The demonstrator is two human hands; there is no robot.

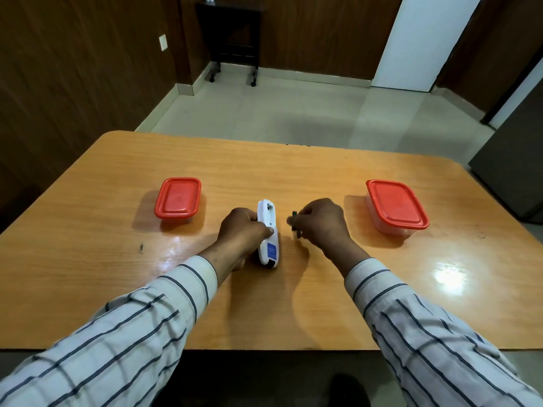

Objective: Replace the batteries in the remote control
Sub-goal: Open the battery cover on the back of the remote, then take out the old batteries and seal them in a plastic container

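A white remote control [268,230] lies back-side up on the wooden table [117,177], its battery bay open at the far end and a blue label near the near end. My left hand [242,230] grips it from the left side, thumb across its middle. Just to its right, my right hand [318,223] pinches a small dark battery [294,223] between fingertips, held upright a little above the table. The battery is apart from the remote.
Two clear plastic boxes with red lids stand on the table: one at the left [178,199], one at the right [396,204]. The table's near edge runs under my striped sleeves. A dark scuff [141,247] marks the left part.
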